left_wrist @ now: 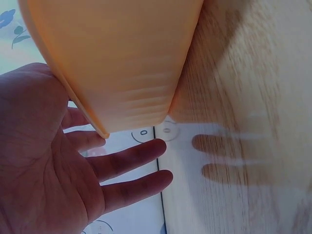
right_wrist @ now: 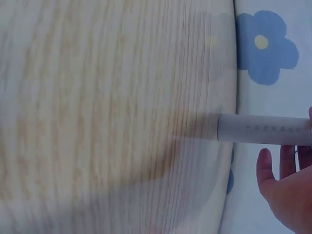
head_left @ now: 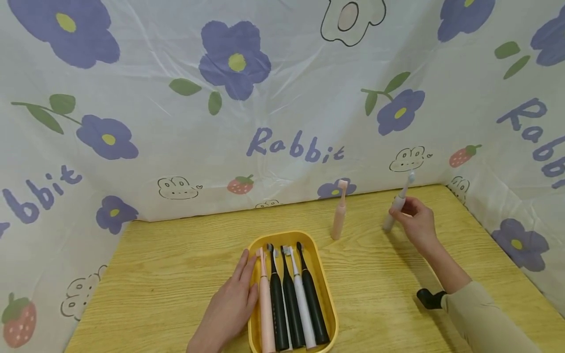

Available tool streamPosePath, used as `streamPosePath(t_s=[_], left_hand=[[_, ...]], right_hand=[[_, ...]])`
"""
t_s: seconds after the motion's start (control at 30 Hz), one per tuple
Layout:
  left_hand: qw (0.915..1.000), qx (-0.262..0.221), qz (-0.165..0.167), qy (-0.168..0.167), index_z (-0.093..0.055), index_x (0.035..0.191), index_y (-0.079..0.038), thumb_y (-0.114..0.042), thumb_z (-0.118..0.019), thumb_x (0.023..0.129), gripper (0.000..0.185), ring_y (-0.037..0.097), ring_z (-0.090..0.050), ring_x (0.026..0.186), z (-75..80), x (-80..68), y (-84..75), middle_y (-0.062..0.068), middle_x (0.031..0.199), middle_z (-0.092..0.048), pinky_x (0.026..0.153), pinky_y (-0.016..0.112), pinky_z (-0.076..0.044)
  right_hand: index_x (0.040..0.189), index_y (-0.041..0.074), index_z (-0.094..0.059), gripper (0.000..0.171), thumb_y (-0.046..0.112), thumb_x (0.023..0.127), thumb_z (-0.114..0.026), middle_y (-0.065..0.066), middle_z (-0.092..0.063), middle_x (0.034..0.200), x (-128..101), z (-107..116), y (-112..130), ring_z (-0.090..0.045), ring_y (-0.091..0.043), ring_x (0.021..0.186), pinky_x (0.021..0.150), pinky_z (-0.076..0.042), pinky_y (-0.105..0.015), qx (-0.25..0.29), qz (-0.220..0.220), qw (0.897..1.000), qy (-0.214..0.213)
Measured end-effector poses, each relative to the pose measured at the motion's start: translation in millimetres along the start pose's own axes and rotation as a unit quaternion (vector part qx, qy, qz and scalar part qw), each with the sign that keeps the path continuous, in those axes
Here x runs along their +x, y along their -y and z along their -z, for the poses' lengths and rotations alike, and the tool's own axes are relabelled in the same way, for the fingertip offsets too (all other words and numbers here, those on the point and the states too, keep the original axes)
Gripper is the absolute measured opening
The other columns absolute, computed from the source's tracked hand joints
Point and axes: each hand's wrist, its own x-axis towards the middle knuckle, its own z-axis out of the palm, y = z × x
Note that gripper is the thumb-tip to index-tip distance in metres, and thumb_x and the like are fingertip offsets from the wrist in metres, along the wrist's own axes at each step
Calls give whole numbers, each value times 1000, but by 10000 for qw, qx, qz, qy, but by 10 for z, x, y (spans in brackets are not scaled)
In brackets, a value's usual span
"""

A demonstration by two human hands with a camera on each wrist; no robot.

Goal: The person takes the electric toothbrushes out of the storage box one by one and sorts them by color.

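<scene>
My right hand (head_left: 417,220) pinches a white electric toothbrush (head_left: 399,201) between thumb and fingers, near the back right of the table. Its brush head points up, leaning right, and its base is close over the wood. In the right wrist view, a row of small marks runs along the white handle (right_wrist: 263,129). A pink electric toothbrush (head_left: 339,218) stands upright left of it. My left hand (head_left: 231,301) rests against the left rim of a yellow tray (head_left: 331,314), its fingers extended. Several pink, black and white toothbrushes lie side by side inside, heads toward the back.
The wood-grain table (head_left: 176,274) is bordered at the back and sides by a hanging white cloth (head_left: 291,181) printed with flowers, rabbits and strawberries. A black device (head_left: 430,299) sits at my right wrist by the sleeve (head_left: 485,318).
</scene>
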Motion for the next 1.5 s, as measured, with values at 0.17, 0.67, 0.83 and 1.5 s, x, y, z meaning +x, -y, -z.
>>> streamPosePath(t_s=[0.17,0.67,0.83,1.5], left_hand=[[10000,-4,26,2,-36,159,-6,-19,-57,104,60,41,-63,116,-1,-7,5,17,166,-27,88,54,-56],[10000,-55,5,-6,-35,160,-6,-20,-57,104,61,39,-63,117,7,2,5,16,167,-26,85,52,-57],[10000,-26,27,-4,-35,160,-7,-19,-57,104,61,40,-63,118,8,7,11,16,167,-25,88,53,-56],[9999,-62,134,87,-34,161,-8,-21,-56,105,60,39,-59,126,-5,10,24,13,168,-24,98,54,-52]], right_hand=[[130,-12,-57,42,13,98,-70,-23,-63,117,-9,-9,3,-56,2,96,76,-48,-8,-49,5,10000,81],[131,5,-54,36,2,97,-64,-3,-53,122,-352,30,809,-55,-17,107,88,-48,-22,1726,1348,9559,-1956],[122,-5,-57,28,-14,96,-53,-12,-54,109,-593,-177,1101,-56,-18,95,78,-55,-22,2942,2300,9194,-1233],[154,-12,-26,59,23,110,-45,-36,-37,150,-1279,-1436,1358,-51,-44,131,100,-53,-48,3052,-1769,8623,3634]])
